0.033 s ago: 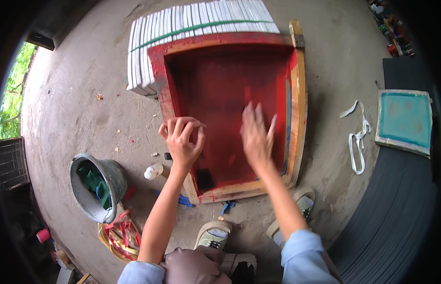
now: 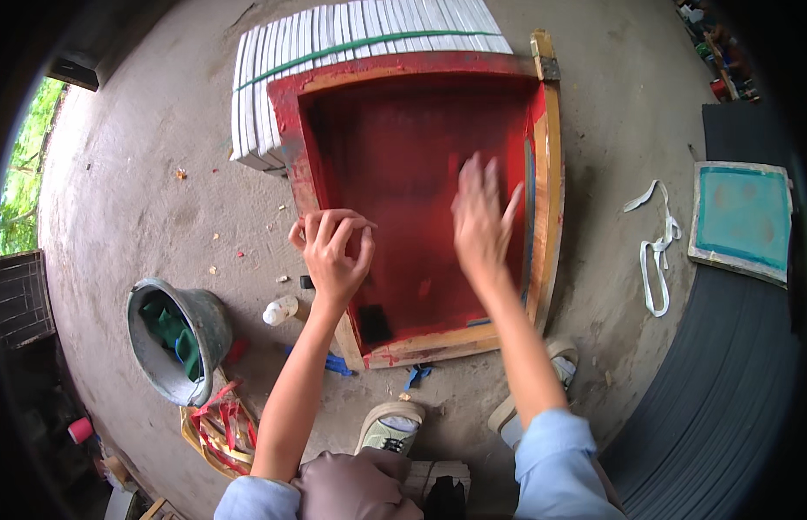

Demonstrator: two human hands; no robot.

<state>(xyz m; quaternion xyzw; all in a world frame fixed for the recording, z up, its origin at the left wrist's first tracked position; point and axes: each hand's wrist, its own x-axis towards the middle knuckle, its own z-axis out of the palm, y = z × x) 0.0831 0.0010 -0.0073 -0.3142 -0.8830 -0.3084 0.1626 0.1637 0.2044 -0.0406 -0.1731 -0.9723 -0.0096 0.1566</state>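
A large wooden screen-printing frame (image 2: 549,199), heavily stained red with a dark red sheet (image 2: 403,165) inside it, lies in front of me. My left hand (image 2: 334,256) is closed over its left rail, fingers bent and thumb drawn in; the rail under the palm is hidden. Over the right part of the red sheet is my right hand (image 2: 483,225), palm down with fingers stretched out and slightly blurred. Whether it touches the surface I cannot tell. A black patch (image 2: 375,324) shows in the frame's near left corner.
A strapped stack of white slats (image 2: 360,22) lies beyond the frame. To the left stand a grey bucket (image 2: 217,316) with green cloth and a small bottle (image 2: 280,310). On the right are a white strap (image 2: 655,260), a teal screen (image 2: 741,217) and dark ribbed sheets (image 2: 689,399).
My right hand has slid a little away from me and to the right over the red sheet. The left hand keeps its place on the rail.
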